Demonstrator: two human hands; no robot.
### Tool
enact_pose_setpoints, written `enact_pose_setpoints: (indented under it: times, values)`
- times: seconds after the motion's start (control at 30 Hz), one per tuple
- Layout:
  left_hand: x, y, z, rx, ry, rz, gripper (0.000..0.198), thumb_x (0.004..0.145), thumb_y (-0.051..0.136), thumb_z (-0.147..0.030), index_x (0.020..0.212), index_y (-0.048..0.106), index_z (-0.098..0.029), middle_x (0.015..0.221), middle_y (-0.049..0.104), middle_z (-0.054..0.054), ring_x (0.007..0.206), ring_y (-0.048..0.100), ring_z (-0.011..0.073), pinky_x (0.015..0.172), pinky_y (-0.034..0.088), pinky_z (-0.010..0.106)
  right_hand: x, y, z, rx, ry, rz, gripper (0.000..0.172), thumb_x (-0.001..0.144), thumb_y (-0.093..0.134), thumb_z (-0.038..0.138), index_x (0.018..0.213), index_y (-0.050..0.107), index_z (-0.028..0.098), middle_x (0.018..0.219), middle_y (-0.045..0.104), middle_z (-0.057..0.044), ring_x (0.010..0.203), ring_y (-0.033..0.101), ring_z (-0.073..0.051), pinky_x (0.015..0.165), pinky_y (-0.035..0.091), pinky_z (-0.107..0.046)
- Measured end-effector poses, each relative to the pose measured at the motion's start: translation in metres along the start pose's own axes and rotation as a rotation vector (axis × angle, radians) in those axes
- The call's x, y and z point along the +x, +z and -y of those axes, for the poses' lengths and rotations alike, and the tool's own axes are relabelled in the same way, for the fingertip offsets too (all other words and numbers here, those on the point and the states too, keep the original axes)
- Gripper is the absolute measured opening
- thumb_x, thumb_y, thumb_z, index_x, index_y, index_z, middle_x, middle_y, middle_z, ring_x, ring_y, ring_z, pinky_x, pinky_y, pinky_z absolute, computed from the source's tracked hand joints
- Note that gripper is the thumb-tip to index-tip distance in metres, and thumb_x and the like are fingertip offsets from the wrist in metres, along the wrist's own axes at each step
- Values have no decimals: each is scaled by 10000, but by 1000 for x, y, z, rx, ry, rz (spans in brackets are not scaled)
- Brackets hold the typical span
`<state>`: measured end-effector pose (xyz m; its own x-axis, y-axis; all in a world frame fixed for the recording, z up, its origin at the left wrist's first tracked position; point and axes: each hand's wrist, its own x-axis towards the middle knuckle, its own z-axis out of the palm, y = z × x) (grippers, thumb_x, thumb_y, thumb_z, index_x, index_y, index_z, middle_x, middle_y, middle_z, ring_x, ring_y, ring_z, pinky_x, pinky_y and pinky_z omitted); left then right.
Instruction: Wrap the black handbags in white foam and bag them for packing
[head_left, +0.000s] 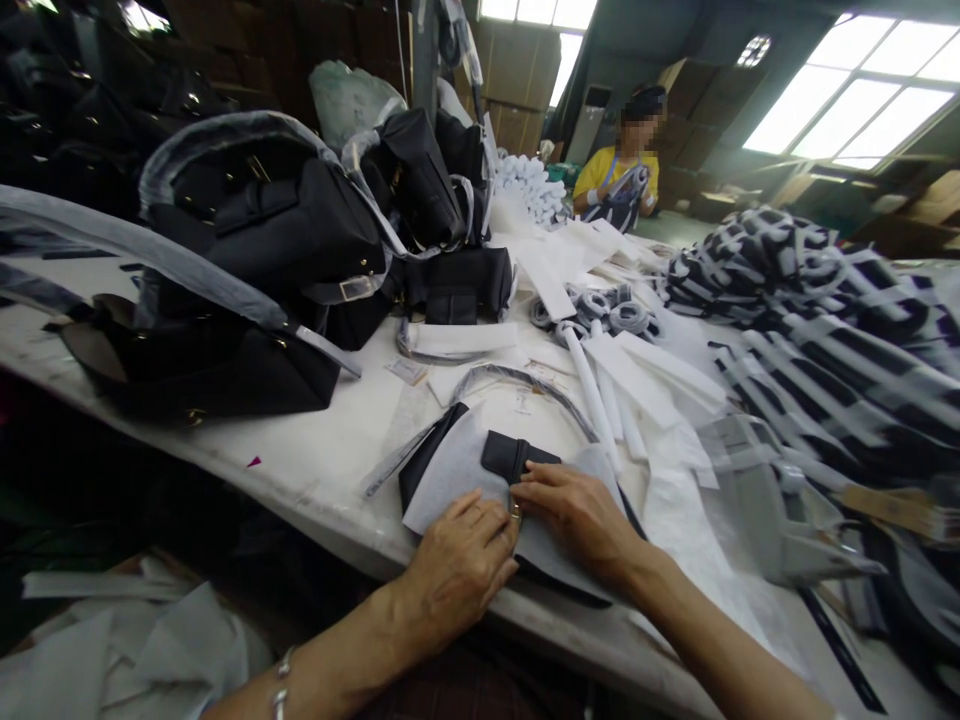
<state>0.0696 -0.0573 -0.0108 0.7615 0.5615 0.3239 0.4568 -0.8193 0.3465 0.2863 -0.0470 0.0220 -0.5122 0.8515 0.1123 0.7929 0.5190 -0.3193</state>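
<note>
A small black handbag (421,468) lies at the table's front edge, its front covered by a white protective sheet (454,465). Its wrapped handle (559,392) arches away behind it. Over the sheet sits a black flap tab (498,453), crossed by a narrow strap (519,462) with a gold buckle (516,512). My right hand (581,512) rests on the bag from the right, its fingers closed on the strap just above the buckle. From the left, my left hand (466,552) presses curled fingers against the strap's lower end by the buckle; its fingertips are partly hidden.
Finished black handbags (277,220) with wrapped handles crowd the left. Rolled straps (600,310) and white paper strips (637,375) lie behind the bag. A grey tape dispenser (772,500) and striped black-and-white pieces (840,370) fill the right. A person (619,175) in yellow works beyond.
</note>
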Motion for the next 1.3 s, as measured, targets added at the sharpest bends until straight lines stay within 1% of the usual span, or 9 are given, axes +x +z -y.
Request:
enact_pose_setpoints:
  times: [0.1, 0.17, 0.33, 0.5, 0.63, 0.83, 1.07, 1.2, 1.3]
  values:
    - [1, 0, 0, -10, -8, 19, 327, 932, 593, -251, 1247, 549, -173, 1132, 656, 77, 1091, 617, 226, 1104, 403, 433, 11, -14, 7, -189, -147, 207, 138, 955, 562, 158, 1003, 684, 203, 926, 693, -49, 869, 632, -197, 693, 496, -286]
    - [1, 0, 1, -22, -15, 20, 310, 933, 593, -256, 1231, 554, -179, 1103, 658, 67, 1066, 621, 223, 1102, 399, 433, 20, -22, 8, -274, -280, 312, 114, 958, 546, 157, 945, 658, 174, 884, 672, -52, 784, 588, -193, 619, 449, -293]
    - [0, -1, 2, -60, -25, 26, 292, 935, 592, -257, 1217, 558, -190, 1084, 658, 63, 1062, 619, 215, 1112, 384, 427, 39, -31, 4, -345, -575, 379, 223, 973, 458, 104, 815, 609, 147, 796, 628, -63, 673, 510, -173, 541, 349, -316]
    - [-1, 0, 2, -98, -38, 9, 283, 925, 603, -253, 1198, 569, -189, 1099, 656, 59, 1075, 613, 218, 1117, 383, 426, 52, -33, 0, -360, -702, 461, 218, 959, 495, 101, 769, 591, 150, 768, 614, -55, 659, 507, -163, 539, 325, -318]
    - [-1, 1, 3, -107, -39, 1, 251, 932, 593, -249, 1175, 581, -192, 1093, 654, 61, 1067, 617, 216, 1112, 391, 436, 53, -32, -1, -321, -723, 459, 217, 969, 480, 109, 783, 583, 151, 776, 604, -56, 680, 506, -168, 547, 329, -316]
    - [-2, 3, 3, -109, -30, 1, 324, 941, 586, -269, 1250, 550, -181, 1109, 652, 74, 1088, 613, 227, 1114, 390, 437, 42, -27, -1, -280, -578, 394, 262, 1013, 392, 141, 825, 575, 149, 789, 597, -62, 669, 503, -171, 560, 359, -310]
    - [-5, 2, 7, -160, -41, -4, 324, 948, 575, -274, 1259, 553, -187, 1196, 642, 79, 1156, 589, 228, 1140, 362, 432, 58, -36, 3, -385, -678, 571, 218, 955, 468, 76, 800, 607, 140, 780, 629, -57, 625, 542, -160, 508, 320, -301]
    - [-3, -1, 6, -147, -2, 12, 367, 935, 595, -260, 1282, 530, -161, 1227, 636, 83, 1187, 573, 223, 1149, 346, 422, 61, -36, 1, -332, -675, 589, 220, 959, 464, 86, 804, 610, 139, 771, 633, -62, 636, 552, -164, 528, 349, -306]
    - [3, -7, 2, -102, -18, 61, 306, 929, 607, -272, 1207, 569, -151, 1184, 655, 83, 1142, 596, 228, 1120, 376, 424, 60, -33, -3, -284, -650, 593, 215, 970, 451, 97, 835, 611, 145, 790, 632, -59, 663, 557, -168, 549, 369, -306]
